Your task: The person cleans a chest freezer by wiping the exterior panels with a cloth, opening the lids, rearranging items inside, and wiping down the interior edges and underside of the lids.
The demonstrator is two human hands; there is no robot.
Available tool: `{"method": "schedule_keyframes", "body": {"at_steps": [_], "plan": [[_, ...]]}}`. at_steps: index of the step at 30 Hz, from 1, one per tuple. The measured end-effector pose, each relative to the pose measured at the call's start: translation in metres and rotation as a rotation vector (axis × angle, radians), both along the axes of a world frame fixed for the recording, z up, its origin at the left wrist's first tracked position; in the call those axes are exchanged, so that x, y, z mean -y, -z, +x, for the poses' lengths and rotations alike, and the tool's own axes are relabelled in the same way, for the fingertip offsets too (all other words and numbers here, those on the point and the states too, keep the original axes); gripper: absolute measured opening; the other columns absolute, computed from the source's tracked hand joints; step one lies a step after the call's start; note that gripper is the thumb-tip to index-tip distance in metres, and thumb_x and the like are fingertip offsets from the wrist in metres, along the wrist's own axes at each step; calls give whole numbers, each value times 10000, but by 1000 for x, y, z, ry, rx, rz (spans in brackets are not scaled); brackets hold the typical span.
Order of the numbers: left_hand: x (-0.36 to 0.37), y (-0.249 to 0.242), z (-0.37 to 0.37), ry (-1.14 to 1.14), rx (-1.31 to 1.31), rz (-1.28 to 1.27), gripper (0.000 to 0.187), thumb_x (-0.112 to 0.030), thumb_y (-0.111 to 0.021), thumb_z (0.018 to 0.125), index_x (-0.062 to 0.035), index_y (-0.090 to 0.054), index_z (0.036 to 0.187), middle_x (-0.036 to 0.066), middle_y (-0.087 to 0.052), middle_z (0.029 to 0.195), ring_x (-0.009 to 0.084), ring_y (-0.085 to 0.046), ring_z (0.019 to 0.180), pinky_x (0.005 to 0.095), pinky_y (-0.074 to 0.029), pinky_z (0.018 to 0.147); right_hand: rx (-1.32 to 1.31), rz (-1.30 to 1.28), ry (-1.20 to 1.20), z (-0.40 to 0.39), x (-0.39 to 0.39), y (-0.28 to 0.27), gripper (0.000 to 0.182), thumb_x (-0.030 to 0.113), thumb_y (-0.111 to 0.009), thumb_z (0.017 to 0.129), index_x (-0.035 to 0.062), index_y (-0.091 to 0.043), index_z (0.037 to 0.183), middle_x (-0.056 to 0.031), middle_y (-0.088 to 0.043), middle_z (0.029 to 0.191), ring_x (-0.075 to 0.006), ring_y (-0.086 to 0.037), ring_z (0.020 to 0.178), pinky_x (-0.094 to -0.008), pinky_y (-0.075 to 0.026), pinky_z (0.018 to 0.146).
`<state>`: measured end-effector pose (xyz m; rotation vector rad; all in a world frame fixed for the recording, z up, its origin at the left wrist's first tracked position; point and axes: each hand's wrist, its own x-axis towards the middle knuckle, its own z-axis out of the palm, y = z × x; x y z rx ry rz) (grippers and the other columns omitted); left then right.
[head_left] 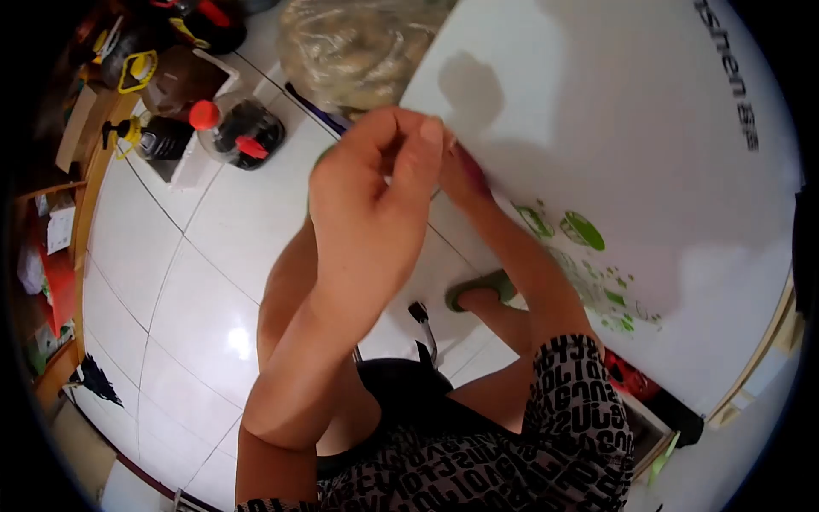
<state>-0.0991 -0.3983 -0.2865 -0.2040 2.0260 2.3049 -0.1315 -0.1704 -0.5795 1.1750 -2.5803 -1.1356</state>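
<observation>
My left hand (pixel 367 196) is raised in the middle of the view, its back toward me. Its thumb and index finger are pinched together; what lies between the tips is too small to make out. Close behind and to the right is my right hand (pixel 461 175), with its fingers hidden by the left one. A purple thing (pixel 476 168) shows along the right hand's outer edge. Left of my knuckles, a thin dark-purple shape (pixel 317 109) slants up and away, its lower end covered by the left hand.
A white appliance panel (pixel 665 213) with green pictures stands at right. Beyond my hands lies a filled clear plastic bag (pixel 358 51). At left are a red-capped bottle (pixel 239 132) and a pump bottle (pixel 162 136). Below are white floor tiles (pixel 205 290) and a green slipper (pixel 486 290).
</observation>
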Motion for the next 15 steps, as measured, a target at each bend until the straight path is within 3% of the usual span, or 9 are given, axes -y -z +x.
{"method": "schedule_keyframes", "body": {"at_steps": [3, 6, 8, 9, 10, 12, 13, 15], "plan": [[-21, 12, 0, 4, -27, -1, 200, -162, -533, 986, 21, -609, 958, 38, -639, 892, 109, -555, 845, 249, -457, 799, 72, -18, -36, 15, -12, -4, 577, 242, -404, 936, 76, -260, 1469, -21, -221, 1559, -207, -192, 1445, -377, -119, 1199], [-40, 17, 0, -35, -110, 28, 210, -186, -579, 962, 19, -624, 956, 43, -653, 834, 97, -578, 753, 249, -480, 716, 189, 111, -47, 72, -74, 12, 526, 257, -419, 935, 88, -343, 1427, -14, -272, 1528, -205, -226, 1428, -384, -108, 1198], [-44, 3, 5, -46, -182, -204, 112, -128, -623, 859, -20, -640, 838, 104, -630, 717, 238, -607, 584, 337, -477, 564, 260, 215, -34, 120, -125, 9, 497, 267, -429, 934, 95, -399, 1400, -9, -307, 1507, -204, -249, 1417, -389, -101, 1197], [-47, 4, 8, -67, -269, -213, 96, -120, -627, 840, -28, -632, 812, 100, -629, 738, 257, -611, 597, 358, -481, 568, 288, 257, -25, 142, -149, 4, 484, 272, -434, 934, 99, -427, 1386, -7, -324, 1497, -204, -261, 1411, -391, -98, 1196], [-47, 5, 12, -58, -262, -191, 96, -120, -627, 840, -28, -632, 812, 100, -629, 738, 257, -611, 597, 358, -481, 568, 309, 300, -19, 159, -168, -7, 472, 277, -439, 933, 103, -454, 1372, -4, -341, 1486, -203, -272, 1406, -394, -94, 1195], [-37, 5, 23, 28, -395, -390, 150, -145, -648, 901, 5, -650, 912, 84, -645, 749, 143, -617, 659, 263, -476, 592, 297, 373, -40, 182, -194, -24, 452, 287, -450, 933, 111, -510, 1344, 1, -376, 1466, -202, -295, 1394, -399, -87, 1194], [-35, 5, 27, 57, -361, -398, 144, -140, -654, 896, 2, -651, 921, 86, -646, 753, 150, -616, 654, 265, -479, 596, 236, 405, -81, 188, -202, -30, 444, 292, -455, 932, 114, -538, 1330, 3, -393, 1455, -202, -307, 1389, -401, -83, 1194], [-31, 10, 30, 57, -363, -413, 152, -147, -654, 900, 3, -651, 923, 87, -647, 753, 148, -614, 651, 264, -477, 596, 139, 466, -120, 181, -203, -32, 462, 293, -460, 938, 141, -497, 1373, 2, -272, 1541, -221, -243, 1424, -465, -35, 1202]]}}
